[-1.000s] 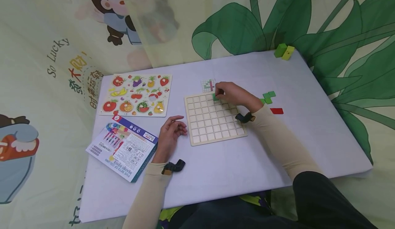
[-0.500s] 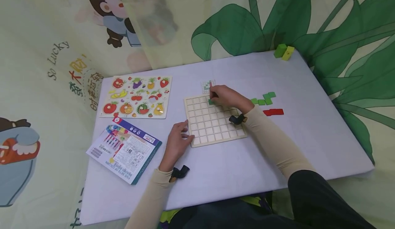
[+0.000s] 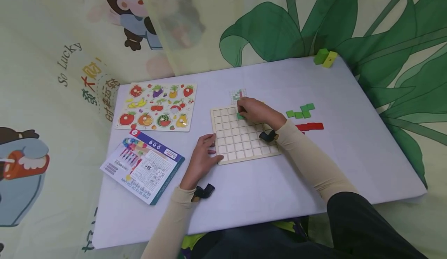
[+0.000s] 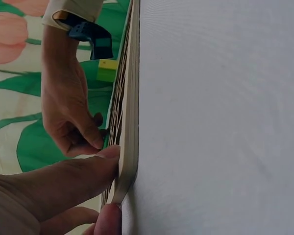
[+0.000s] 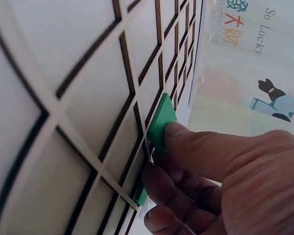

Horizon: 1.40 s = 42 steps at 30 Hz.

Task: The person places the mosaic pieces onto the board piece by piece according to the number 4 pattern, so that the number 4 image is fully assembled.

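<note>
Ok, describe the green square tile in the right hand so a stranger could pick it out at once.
On the white-covered table, find the pale wooden square board marked with a grid. Near its far edge, the person's right hand holds a flat green square tile. Unlike the loose green tiles to the board's right, this one is pinched in the fingers.

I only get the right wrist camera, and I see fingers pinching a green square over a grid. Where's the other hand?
Observer: The left hand is holding the gridded board at its near left corner.
Child: Cool! Are there spare ones lying around?
Observer: Yes, a loose group of green squares lies to the right of the board.
Child: Any other colour over there?
Observer: Yes, some red pieces lie close to the green ones.
</note>
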{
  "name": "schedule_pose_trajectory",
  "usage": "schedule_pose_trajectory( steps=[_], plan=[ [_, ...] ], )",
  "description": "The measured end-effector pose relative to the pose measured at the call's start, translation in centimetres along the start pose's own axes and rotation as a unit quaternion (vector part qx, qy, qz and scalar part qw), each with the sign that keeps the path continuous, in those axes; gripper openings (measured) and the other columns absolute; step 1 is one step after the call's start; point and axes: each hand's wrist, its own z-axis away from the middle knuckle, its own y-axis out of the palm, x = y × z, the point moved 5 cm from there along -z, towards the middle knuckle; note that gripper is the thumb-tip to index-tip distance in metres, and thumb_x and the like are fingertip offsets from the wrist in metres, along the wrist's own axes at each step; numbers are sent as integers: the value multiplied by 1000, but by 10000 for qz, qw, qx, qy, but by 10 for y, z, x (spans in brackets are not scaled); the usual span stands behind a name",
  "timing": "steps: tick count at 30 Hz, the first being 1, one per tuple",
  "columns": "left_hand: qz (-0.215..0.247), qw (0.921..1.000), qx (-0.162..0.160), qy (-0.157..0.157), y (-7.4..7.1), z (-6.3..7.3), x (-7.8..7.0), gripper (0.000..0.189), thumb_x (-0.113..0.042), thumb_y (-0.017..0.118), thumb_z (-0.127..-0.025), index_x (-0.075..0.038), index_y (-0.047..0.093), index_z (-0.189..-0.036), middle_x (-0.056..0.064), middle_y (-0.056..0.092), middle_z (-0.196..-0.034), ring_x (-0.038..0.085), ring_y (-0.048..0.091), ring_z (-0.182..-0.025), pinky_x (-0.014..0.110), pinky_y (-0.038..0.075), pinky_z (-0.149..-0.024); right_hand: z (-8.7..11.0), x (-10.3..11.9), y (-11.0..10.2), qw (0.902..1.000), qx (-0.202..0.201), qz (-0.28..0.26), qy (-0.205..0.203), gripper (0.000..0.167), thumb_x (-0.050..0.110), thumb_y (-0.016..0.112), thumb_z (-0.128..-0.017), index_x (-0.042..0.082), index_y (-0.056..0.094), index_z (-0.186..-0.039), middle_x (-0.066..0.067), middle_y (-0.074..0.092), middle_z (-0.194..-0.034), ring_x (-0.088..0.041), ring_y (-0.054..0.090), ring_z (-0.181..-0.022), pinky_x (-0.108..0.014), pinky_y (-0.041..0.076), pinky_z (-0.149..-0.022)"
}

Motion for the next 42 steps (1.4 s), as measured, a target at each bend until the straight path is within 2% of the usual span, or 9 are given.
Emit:
schedule_pose_trajectory(
  steps=[9,14,18,22,24,26,31,35,42],
  plan=[
    [-57,9996,70,-254,1,-6,-9,86,1,82,-88,-7,42,-163,11,37,-164,29,64,-119,40,62,-96,4,1,3,9995,-141,246,-111,7,12,65,-106,5,65,-108,-15,61,-116,-26,60,-101,-43,53,-90],
    [-125,9996,79,-241,-1,-7,-12,86,4,80,-88,-4,39,-163,15,35,-163,29,63,-115,38,61,-89,19,-6,-9,9993,-339,129,116,18,18,61,-109,6,68,-121,-14,62,-120,-25,60,-102,-43,55,-90],
    [-106,9995,39,-282,-3,-7,-9,85,3,80,-89,-6,40,-163,13,35,-165,28,66,-113,37,62,-87,47,-33,-41,9954,-603,-23,750,26,16,58,-110,3,66,-131,-15,63,-125,-30,59,-109,-46,57,-95],
    [-55,9996,97,-257,-2,-7,-7,83,3,78,-90,-6,41,-163,12,34,-166,28,66,-110,36,62,-85,84,-76,-70,9815,-876,-102,1697,29,11,57,-109,2,63,-136,-19,60,-130,-35,57,-117,-53,57,-103],
    [-41,9995,147,-265,-1,-7,-6,82,3,77,-91,-6,40,-163,12,33,-166,27,66,-107,36,61,-84,101,-96,-74,9743,-824,-181,2088,32,11,59,-108,3,63,-138,-21,59,-133,-37,55,-120,-56,56,-105],
    [-27,9994,188,-289,0,-7,-5,83,4,77,-91,-5,39,-164,12,33,-166,26,66,-103,34,61,-82,113,-110,-70,9727,-640,-160,2225,35,11,62,-106,3,63,-140,-22,58,-137,-39,54,-124,-57,55,-108],
    [-4,9993,167,-342,-2,-6,-6,84,4,77,-92,-7,37,-165,12,31,-167,26,68,-101,35,61,-84,116,-120,-50,9831,-235,71,1815,41,9,72,-100,2,66,-139,-22,60,-137,-38,56,-126,-56,55,-109],
    [37,9995,112,-306,0,-8,-7,85,4,78,-90,-8,39,-164,13,32,-167,26,67,-103,36,62,-85,117,-121,-46,9849,-267,84,1710,38,6,75,-96,1,68,-134,-20,62,-132,-37,58,-122,-55,56,-107],
    [-43,9992,186,-338,0,-7,-6,84,3,78,-91,-8,39,-164,12,32,-167,25,68,-101,33,62,-83,113,-118,-42,9860,-273,-22,1647,32,5,72,-98,0,67,-130,-20,63,-128,-35,58,-119,-53,56,-109]
  ],
)
